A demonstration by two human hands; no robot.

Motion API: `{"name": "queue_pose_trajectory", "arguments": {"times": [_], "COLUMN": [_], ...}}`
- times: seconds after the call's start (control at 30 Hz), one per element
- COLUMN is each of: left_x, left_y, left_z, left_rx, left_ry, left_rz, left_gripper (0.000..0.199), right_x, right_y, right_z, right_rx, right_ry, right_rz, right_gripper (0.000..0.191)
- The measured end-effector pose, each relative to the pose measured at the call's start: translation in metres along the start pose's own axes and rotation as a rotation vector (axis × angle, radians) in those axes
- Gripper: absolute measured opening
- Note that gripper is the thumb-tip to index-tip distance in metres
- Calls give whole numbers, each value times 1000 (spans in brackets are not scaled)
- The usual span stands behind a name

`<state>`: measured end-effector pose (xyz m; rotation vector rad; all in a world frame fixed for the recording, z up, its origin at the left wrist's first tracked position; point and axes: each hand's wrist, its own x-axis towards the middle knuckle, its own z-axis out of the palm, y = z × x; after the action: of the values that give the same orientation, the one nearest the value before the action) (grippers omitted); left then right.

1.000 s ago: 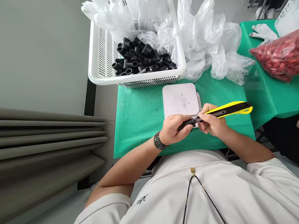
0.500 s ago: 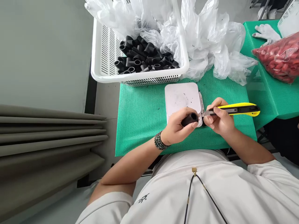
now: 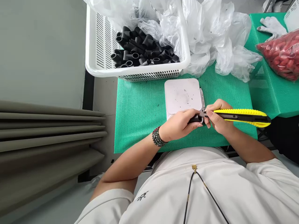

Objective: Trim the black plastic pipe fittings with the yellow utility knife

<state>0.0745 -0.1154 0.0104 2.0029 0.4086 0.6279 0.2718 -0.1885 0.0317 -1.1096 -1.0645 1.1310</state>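
My left hand point(image 3: 178, 124) grips a black plastic pipe fitting point(image 3: 195, 119), which is mostly hidden by my fingers. My right hand point(image 3: 218, 119) holds a yellow-and-black utility knife point(image 3: 243, 116) by its handle. The short metal blade reaches left to the fitting, and the two hands nearly meet there. Both hands hover over the near edge of a white square cutting pad point(image 3: 182, 95), which lies on a green mesh mat point(image 3: 137, 124). A beaded bracelet circles my left wrist.
A white slotted basket point(image 3: 149, 73) holds several black pipe fittings point(image 3: 140, 46) behind the pad. Crumpled clear plastic bags point(image 3: 210, 40) spill over its right side. At right, a red-filled bag point(image 3: 280, 56) and a white glove point(image 3: 271, 26) lie on another green surface. A grey ribbed panel point(image 3: 46, 130) runs along the left.
The knife has swung from tilted to nearly level, and its blade has moved onto the fitting. My left hand has turned the fitting, so its open end no longer faces up.
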Motion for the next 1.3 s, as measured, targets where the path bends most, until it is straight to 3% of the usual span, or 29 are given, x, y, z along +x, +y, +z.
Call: {"name": "queue_pose_trajectory", "arguments": {"times": [0.23, 0.43, 0.67, 1.3], "left_x": [-2, -6, -8, -7], "left_y": [2, 3, 3, 4], "left_z": [-3, -1, 6, 17], "left_rx": [114, 252, 435, 769], "left_ry": [26, 57, 141, 315], "left_rz": [37, 7, 15, 103], "left_gripper": [44, 47, 50, 39], "right_x": [3, 2, 4, 6], "right_y": [5, 5, 4, 9], "right_z": [-11, -9, 0, 10], "right_rx": [-153, -164, -97, 109], "right_ry": [-41, -33, -68, 6], "right_rz": [47, 62, 2, 136], "right_gripper": [41, 40, 32, 42]}}
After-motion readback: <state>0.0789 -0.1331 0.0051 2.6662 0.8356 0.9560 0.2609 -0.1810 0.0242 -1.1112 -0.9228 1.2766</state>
